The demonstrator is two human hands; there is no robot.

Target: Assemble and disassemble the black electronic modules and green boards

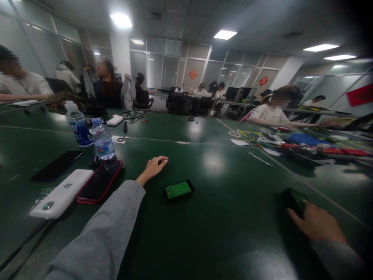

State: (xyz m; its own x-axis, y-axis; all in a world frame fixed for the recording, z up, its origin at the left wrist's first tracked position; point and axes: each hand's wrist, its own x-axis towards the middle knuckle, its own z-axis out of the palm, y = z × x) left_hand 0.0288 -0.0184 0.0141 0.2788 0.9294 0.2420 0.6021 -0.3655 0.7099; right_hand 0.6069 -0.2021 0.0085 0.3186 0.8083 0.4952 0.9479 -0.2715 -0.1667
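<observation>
My left hand (154, 167) is at the middle of the green table, its fingers drawn together; whatever they may hold is too small to make out. To its lower right lies a small black device (178, 189) with a bright green, circuit-board-like face, apart from the hand. Far to the right, my right hand (320, 223) grips a dark, flat, case-like piece (294, 200) by its near side, thumb at the left edge. Motion and dim light blur this piece, so its kind is unclear.
On the left are a white power bank (65, 190), a red-edged phone (101, 181), a black phone (58, 165) and two water bottles (103, 142). A wrench-like tool (260, 159) lies near piled cables and tools (309, 144). Several people sit at desks beyond.
</observation>
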